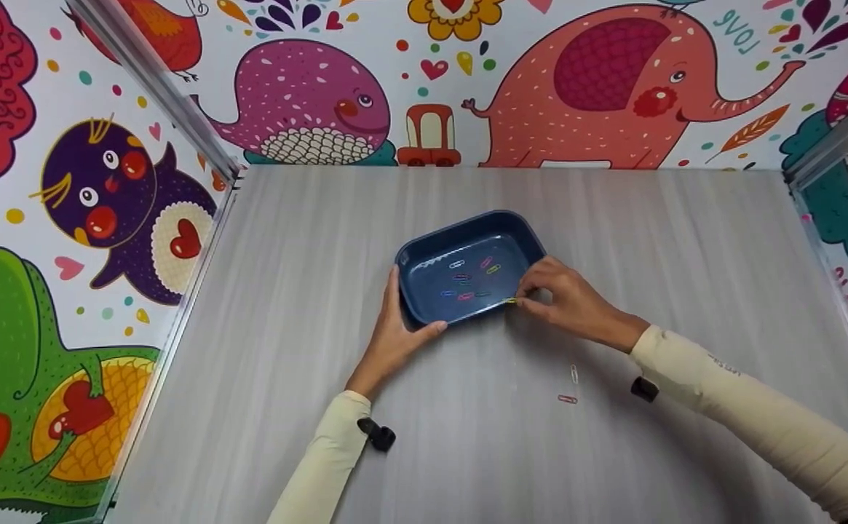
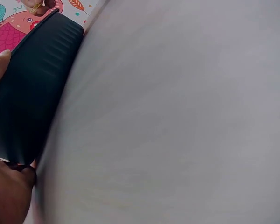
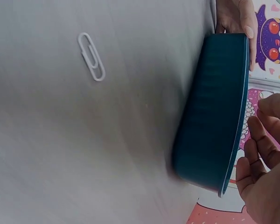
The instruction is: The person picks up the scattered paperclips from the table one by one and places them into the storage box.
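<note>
A dark blue rectangular tray (image 1: pixel 471 233) sits tilted to my view on the table. My left hand (image 1: pixel 391 338) grips its near left corner, fingers along the left side and thumb on the front wall. At the tray's right front corner, my right hand (image 1: pixel 576 302) pinches a yellow paper clip (image 1: pixel 511 300) between thumb and fingertip. Several coloured paper clips lie scattered on the tray floor, among them a blue clip (image 1: pixel 448 294) and a white clip (image 1: pixel 456 264). The right wrist view shows the tray's outer wall (image 3: pixel 210 112) beside the right hand (image 3: pixel 266 154).
Two paper clips lie on the grey wood-grain table (image 1: pixel 285 327) in front of the right forearm: a white one (image 1: pixel 574 374) and a red one (image 1: pixel 568 399). Walls with printed cartoon animals (image 1: pixel 598 94) and metal-edged corners (image 1: pixel 154 91) enclose the table at the back and sides.
</note>
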Available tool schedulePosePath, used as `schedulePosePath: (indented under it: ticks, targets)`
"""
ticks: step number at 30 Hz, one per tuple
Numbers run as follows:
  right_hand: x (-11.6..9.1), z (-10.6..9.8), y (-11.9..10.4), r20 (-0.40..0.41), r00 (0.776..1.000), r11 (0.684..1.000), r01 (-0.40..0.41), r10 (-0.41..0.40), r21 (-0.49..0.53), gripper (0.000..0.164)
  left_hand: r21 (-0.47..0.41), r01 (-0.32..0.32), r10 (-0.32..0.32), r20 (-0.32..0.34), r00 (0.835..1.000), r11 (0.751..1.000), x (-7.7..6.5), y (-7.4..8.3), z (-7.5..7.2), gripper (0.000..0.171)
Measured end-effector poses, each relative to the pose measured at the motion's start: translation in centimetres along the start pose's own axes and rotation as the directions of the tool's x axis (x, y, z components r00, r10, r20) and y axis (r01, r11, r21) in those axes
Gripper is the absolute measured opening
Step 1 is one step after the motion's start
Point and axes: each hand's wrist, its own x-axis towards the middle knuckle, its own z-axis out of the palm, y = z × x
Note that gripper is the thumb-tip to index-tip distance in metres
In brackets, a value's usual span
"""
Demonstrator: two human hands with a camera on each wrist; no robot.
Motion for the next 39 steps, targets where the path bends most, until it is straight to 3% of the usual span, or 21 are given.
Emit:
schedulePosePath:
  ticks: [9,16,28,39]
  targets:
    - [1.7,-0.3,0.3,0.058,0.997,0.998,-0.058,0.057,0.018,0.008,0.006,0.037,-0.037,-0.002,0.999,0.999,-0.1,0.2,0.1,0.134]
    - [3.2,-0.9,0.7,0.092,0.989,0.992,-0.121,0.117,0.037,0.008,0.006,0.029,-0.029,-0.007,1.000,1.000,-0.1,0.1,0.0,0.135]
    - [5.2,-1.3,1.4,0.183,0.963,0.977,-0.208,0.197,0.041,0.005,0.007,0.036,-0.036,-0.007,0.999,0.999,-0.1,0.2,0.0,0.134]
    - [6.6,-0.4,2.0,0.209,0.965,0.987,-0.163,0.161,-0.005,0.005,0.000,0.040,-0.040,-0.002,0.999,0.999,0.0,0.2,0.0,0.136]
